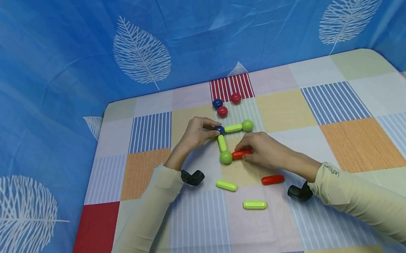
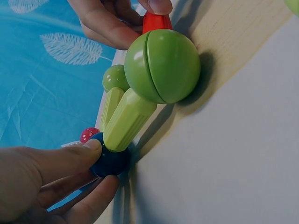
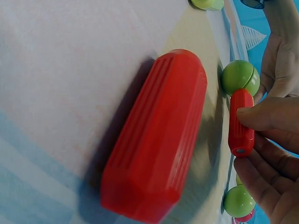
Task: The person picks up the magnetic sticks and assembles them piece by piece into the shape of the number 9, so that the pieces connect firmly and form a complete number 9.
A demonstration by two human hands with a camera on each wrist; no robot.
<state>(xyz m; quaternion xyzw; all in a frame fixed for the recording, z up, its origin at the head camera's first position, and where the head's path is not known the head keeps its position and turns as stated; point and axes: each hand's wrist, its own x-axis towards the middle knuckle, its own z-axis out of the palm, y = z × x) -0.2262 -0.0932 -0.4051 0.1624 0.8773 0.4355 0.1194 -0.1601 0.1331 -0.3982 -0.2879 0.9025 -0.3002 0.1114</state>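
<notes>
Both hands are busy over the middle of the desk (image 1: 349,144), and each has a piece in its grip! The left hand (image 1: 198,133) pinches the corner ball (image 1: 220,130), a blue one, thumb on one side and fingertips on the other. Two green bars spread from it: the far bar (image 1: 233,128) points to the desk's right edge and meets the far ball (image 1: 247,125), green; the near bar (image 1: 221,143) points to the near edge and meets the near ball (image 1: 226,157), also green, with a groove round it.

And here's the right hand (image 1: 262,149), thumb and fingers gripping the held red bar (image 1: 241,154), one end up against the near ball! Touching, it seems, but whether the two are firmly joined I can't tell from these views. A round grey spot shows on the bar's other end.

Toward the near edge lie three more bars: the loose red bar (image 1: 273,179) on the right, a slanted green bar (image 1: 226,186) on the left and, closest to that edge, the last green bar (image 1: 254,204).

Up by the far edge, three balls cluster: a loose blue ball (image 1: 217,104), a red ball (image 1: 222,111) just beside it, and another red ball (image 1: 236,98) to their right. Behind the desk hangs a blue sheet (image 1: 215,30) with white leaves (image 1: 142,52).
</notes>
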